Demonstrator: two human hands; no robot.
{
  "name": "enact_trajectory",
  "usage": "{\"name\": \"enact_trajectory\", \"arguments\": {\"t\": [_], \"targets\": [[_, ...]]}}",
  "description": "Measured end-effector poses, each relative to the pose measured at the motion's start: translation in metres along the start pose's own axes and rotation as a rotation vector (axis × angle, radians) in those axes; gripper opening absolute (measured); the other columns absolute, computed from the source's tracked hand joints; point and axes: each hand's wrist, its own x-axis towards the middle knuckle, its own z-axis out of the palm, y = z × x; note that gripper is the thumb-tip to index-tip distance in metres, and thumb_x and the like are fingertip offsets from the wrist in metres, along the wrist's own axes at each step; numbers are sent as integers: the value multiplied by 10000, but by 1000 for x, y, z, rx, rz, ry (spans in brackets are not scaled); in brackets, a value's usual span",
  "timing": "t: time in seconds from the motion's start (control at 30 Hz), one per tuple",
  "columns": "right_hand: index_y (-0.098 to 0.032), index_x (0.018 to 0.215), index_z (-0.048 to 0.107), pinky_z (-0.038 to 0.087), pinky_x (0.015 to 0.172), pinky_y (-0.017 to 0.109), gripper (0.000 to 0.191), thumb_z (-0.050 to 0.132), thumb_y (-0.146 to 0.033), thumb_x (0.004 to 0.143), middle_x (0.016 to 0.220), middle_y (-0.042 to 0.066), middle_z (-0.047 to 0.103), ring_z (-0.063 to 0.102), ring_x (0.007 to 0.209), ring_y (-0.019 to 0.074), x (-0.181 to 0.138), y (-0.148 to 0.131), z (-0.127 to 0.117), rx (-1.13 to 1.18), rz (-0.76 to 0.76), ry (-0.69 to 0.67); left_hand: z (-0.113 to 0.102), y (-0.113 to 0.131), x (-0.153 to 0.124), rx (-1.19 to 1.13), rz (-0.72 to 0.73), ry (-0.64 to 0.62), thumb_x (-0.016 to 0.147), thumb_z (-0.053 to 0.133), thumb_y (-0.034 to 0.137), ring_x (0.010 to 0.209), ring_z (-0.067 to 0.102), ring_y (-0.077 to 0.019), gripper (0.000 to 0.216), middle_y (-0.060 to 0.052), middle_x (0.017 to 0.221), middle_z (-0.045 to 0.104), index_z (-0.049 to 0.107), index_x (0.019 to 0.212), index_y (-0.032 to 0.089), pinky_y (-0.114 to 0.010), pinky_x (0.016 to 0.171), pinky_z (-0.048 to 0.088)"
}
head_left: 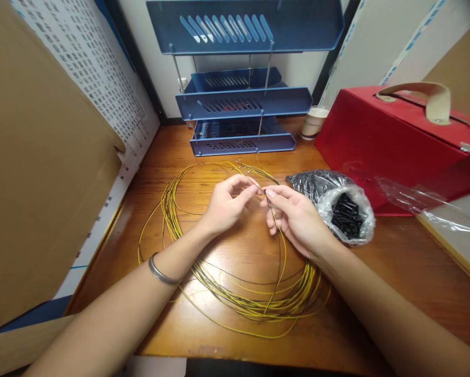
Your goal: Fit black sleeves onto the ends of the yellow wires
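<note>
A large loose coil of yellow and black wire lies on the wooden table under my hands. My left hand is closed in a pinch on a thin wire near its end. Facing it, my right hand pinches the same wire between thumb and forefinger, at a small dark piece whose kind I cannot make out. From the right fingers the yellow and black strands hang down into the coil. Just right of that hand, an open clear plastic bag holds many short black tube-like pieces. Small metal wire ends lie beyond the hands.
A blue tiered letter tray stands at the back. Beside it are a paper cup and a red box with a handle, clear plastic film against it. Cardboard and a printed sheet line the left.
</note>
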Motion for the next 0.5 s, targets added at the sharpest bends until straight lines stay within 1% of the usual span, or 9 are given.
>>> {"name": "enact_trajectory", "arguments": {"t": [0.2, 0.33, 0.5], "targets": [[-165, 955, 609, 465, 351, 196, 444, 846, -428, 686, 775, -42, 650, 536, 415, 64, 0, 0, -1, 8, -3, -10, 0, -2, 2, -30, 24, 37, 818, 740, 375, 673, 605, -109, 253, -44, 813, 675, 650, 835, 139, -185, 514, 462], [-163, 968, 605, 461, 342, 188, 449, 844, -420, 689, 780, -42, 651, 530, 411, 59, 0, 0, 0, 11, 3, -6, -1, -2, 2, -50, 20, 52, 821, 741, 378, 660, 617, -110, 252, -38, 790, 680, 655, 853, 144, -181, 497, 460], [-156, 968, 606, 351, 273, 139, 457, 844, -425, 687, 788, -37, 650, 510, 385, 43, 1, -2, 1, 5, -5, 4, 0, -1, 2, -76, 11, 69, 800, 757, 417, 648, 619, -111, 297, -37, 780, 686, 652, 854, 145, -179, 482, 457]]}}
